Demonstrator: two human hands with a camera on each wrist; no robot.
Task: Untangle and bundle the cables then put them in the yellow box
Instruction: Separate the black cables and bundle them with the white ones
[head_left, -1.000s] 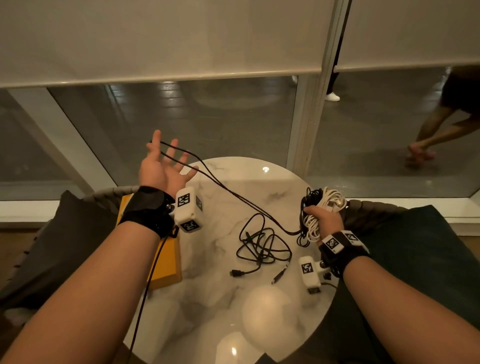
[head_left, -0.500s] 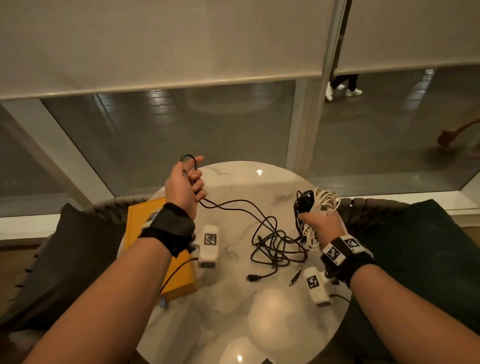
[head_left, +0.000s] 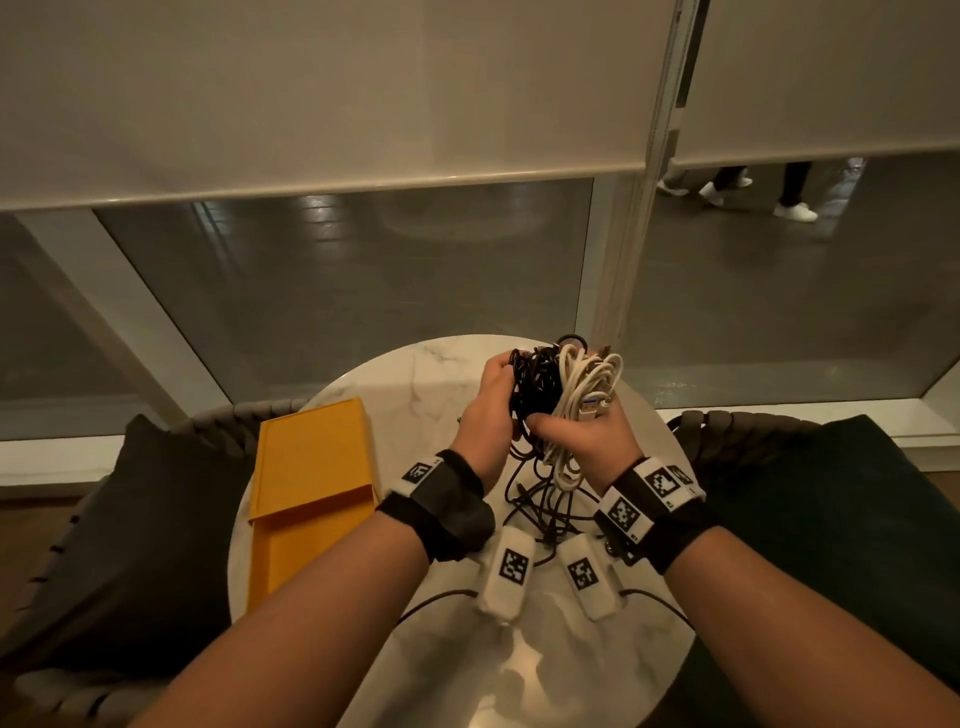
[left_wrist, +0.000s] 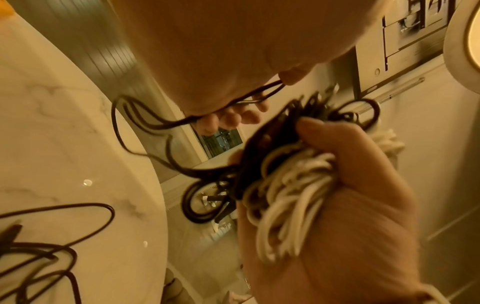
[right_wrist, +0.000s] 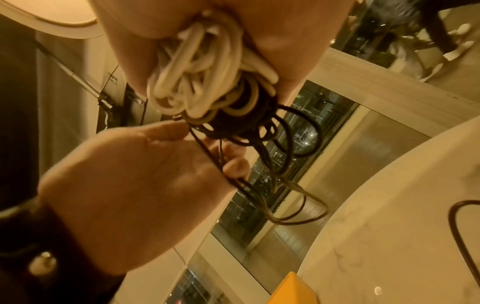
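Right hand (head_left: 582, 441): clenching the coiled white cable bundle (head_left: 587, 395) and black cable bundle (head_left: 537, 384) above the round marble table (head_left: 415, 374).
Left hand (head_left: 488, 415): gripping black cable loops.
Flat yellow box (head_left: 311, 483): lying at the table's left edge.

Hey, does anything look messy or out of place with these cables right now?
Yes. Black cable trails loose from the bundle in the right hand onto the marble table, unwound. The yellow box overhangs the table's edge.
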